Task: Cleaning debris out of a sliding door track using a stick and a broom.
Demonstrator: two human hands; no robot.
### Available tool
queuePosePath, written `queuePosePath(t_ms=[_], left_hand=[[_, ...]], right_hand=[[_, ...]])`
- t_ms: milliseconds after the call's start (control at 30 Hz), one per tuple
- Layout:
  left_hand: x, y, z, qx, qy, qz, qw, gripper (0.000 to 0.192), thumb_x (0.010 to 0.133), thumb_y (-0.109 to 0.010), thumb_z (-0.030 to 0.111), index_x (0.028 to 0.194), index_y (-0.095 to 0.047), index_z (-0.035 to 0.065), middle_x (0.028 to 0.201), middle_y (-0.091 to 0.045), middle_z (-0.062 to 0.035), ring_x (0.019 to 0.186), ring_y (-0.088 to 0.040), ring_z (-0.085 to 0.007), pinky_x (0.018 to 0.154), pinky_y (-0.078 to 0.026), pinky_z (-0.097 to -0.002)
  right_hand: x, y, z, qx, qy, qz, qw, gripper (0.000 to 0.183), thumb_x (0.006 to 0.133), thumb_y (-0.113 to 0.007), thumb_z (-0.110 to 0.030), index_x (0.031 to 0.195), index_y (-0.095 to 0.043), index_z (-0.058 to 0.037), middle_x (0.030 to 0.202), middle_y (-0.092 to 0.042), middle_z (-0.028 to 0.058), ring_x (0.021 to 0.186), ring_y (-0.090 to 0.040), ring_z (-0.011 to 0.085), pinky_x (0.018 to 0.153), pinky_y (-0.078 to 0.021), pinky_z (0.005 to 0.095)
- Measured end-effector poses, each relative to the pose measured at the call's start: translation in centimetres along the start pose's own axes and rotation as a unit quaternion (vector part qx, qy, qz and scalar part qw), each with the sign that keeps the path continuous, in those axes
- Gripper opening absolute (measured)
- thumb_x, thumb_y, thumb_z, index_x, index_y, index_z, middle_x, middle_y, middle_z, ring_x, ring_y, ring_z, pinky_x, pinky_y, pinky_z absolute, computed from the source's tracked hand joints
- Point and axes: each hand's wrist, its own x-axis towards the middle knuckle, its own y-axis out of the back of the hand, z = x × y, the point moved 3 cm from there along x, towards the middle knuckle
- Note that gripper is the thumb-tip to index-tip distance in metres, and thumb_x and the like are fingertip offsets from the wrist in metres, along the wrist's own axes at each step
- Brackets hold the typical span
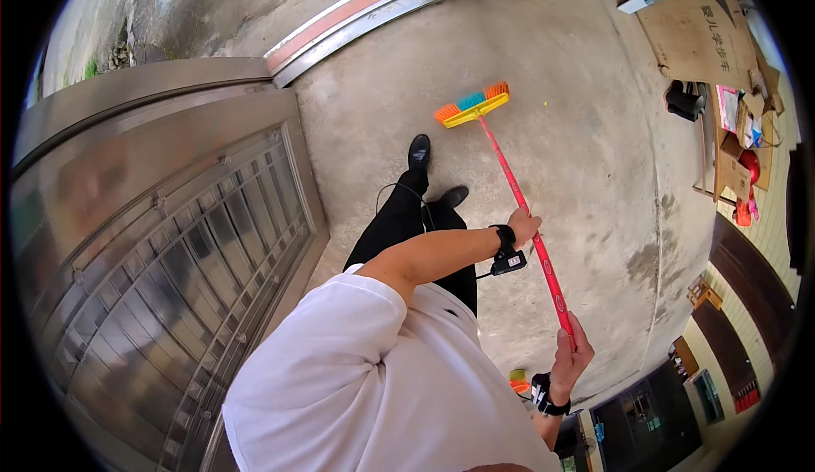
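A push-type broom has a yellow plastic head (pixel 479 113) with orange and teal bristles, which point away from me, at or just above the concrete floor. Its red handle (pixel 546 262) runs back towards me. My left hand (pixel 524 226) is closed around the middle of the handle, with a black strap and a small device on the wrist. Near the handle's top end, my right hand (pixel 571 356) holds it between thumb and fingers; the palm side is partly in view. That wrist also bears a black strapped device.
A metal door with a barred panel (pixel 191 268) stands at the left, beside a raised metal threshold (pixel 356 26). My black shoes (pixel 419 152) are on the concrete floor (pixel 573 153). Flattened cardboard (pixel 700 45), boots (pixel 685 100) and a cluttered shelf (pixel 732 153) line the right side.
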Motion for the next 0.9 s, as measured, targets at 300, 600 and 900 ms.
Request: queuePosePath(t_ms=[300, 600, 900], left_hand=[[2.9, 14.9, 5.7, 0.097, -0.061, 0.181, 0.977, 0.024, 0.085, -0.055, 0.017, 0.065, -0.052, 0.0046, 0.053, -0.047, -0.0047, 0.036, -0.041, -0.0162, 0.034, -0.027, -0.0325], [6.1, -1.7, -3.2, 0.098, 0.06, -0.039, 0.993, 0.018, 0.082, -0.057, 0.016, 0.077, -0.054, -0.001, 0.056, -0.054, -0.0125, 0.041, -0.05, -0.024, 0.035, -0.033, -0.0398], [-4.2, -9.0, -2.3, 0.017, 0.073, -0.064, 0.995, 0.019, 0.084, -0.06, 0.017, 0.072, -0.05, 0.0055, 0.056, -0.046, -0.0057, 0.039, -0.038, -0.0143, 0.035, -0.025, -0.0309]], right_hand=[[5.2, -10.9, 0.9, 0.141, 0.036, -0.044, 0.988, 0.033, 0.093, -0.062, -0.002, 0.125, -0.061, 0.0034, 0.073, -0.051, -0.0013, 0.064, -0.041, 0.0047, 0.055, -0.0347, 0.0203], [-0.5, -3.9, 3.9, 0.009, -0.037, 0.1, 0.994, 0.031, 0.092, -0.059, -0.003, 0.121, -0.063, 0.0058, 0.074, -0.058, 0.0057, 0.062, -0.046, 0.0079, 0.054, -0.0384, 0.0244], [-6.6, 4.5, 1.0, -0.013, -0.005, 0.126, 0.992, 0.031, 0.086, -0.062, 0.002, 0.116, -0.065, 0.0067, 0.07, -0.055, 0.0009, 0.06, -0.043, 0.0056, 0.053, -0.0321, 0.0223]])
